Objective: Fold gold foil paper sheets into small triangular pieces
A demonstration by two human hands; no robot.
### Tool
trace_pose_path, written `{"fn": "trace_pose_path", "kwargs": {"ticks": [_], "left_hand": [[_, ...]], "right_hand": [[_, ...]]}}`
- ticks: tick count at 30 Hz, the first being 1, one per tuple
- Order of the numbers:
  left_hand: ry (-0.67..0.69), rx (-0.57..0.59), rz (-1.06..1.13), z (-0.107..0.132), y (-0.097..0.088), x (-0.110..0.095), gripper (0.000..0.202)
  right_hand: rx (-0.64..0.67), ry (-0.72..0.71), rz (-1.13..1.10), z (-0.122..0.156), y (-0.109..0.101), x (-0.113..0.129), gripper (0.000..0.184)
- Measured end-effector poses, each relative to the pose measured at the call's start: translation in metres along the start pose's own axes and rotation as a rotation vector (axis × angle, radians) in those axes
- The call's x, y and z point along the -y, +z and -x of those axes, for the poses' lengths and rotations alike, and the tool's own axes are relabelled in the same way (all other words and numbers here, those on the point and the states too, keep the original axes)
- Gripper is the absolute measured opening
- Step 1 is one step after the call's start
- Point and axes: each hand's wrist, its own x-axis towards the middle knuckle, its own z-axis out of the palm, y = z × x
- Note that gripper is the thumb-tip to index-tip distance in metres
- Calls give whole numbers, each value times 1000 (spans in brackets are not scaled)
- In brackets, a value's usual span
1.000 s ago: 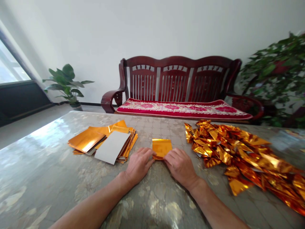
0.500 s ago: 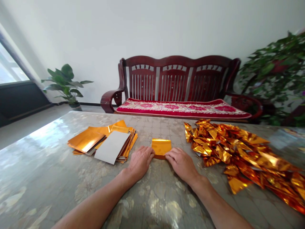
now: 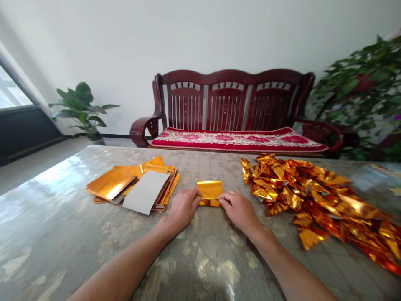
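Note:
A small sheet of shiny gold foil paper (image 3: 210, 190) lies on the table between my hands, its near edge folded up into a strip. My left hand (image 3: 184, 205) pinches the near left corner, fingers closed. At the near right corner my right hand (image 3: 237, 207) holds the paper between thumb and fingers. Left of my left hand is a loose stack of gold foil sheets (image 3: 112, 182), with a sheet lying grey side up (image 3: 145, 192) on it. To the right of my right hand spreads a large heap of folded gold foil pieces (image 3: 294, 188).
The table (image 3: 75, 234) has a glossy, flower-patterned cover. Clear plastic (image 3: 372, 179) lies at its far right. Behind it stand a dark red wooden bench (image 3: 225, 110) with a red patterned cushion (image 3: 238, 140), a potted plant (image 3: 84, 108) and leafy greenery (image 3: 360, 92).
The near edge of the gold foil paper now shows a creased, turned-up strip. Both hands keep hold of its corners and have barely moved. The whole view has shifted slightly.

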Motion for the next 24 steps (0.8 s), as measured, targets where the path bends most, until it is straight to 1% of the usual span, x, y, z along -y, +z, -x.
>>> {"fn": "trace_pose_path", "kwargs": {"ticks": [5,15,20,24], "left_hand": [[-2,3,-50,0,0,-1,15],[-24,42,-150,0,-4,-9,18],[-14,26,-215,1,-4,-12,19],[-9,18,-254,1,-2,-13,19]], "right_hand": [[-40,10,2,1,1,2,14],[-11,-20,70,1,1,3,14],[-13,-26,88,0,2,3,12],[10,-10,94,0,1,3,12]]}}
